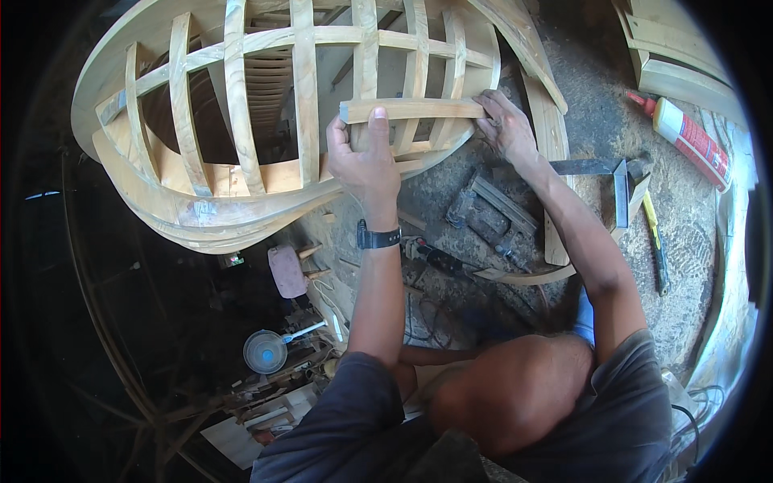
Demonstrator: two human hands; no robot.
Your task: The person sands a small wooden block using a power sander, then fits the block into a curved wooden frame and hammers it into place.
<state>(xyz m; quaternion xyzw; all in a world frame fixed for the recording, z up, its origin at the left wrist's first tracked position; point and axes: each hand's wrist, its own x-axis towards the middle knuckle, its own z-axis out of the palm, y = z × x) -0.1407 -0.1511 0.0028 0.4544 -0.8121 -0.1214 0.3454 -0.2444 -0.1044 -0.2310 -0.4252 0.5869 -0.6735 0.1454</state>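
Note:
A short, slightly curved wooden strip [427,109] lies across the upright ribs of a rounded wooden frame [304,88]. My left hand [366,165] grips its left end, thumb on the near face and fingers bent around behind. At the opposite end, the fingers of my right hand [507,127] close on the strip's tip. Behind the strip, a long crosspiece [334,35] runs over the ribs. Whether the strip touches the ribs or is held just off them, I cannot tell.
To the right lie a red-and-white glue bottle [692,145], a metal square [621,193] and a yellow-and-black handled tool [655,241]. A dusty metal power tool [491,211] sits below my right hand. Further left are a pink block [287,271] and a round clear container [265,352].

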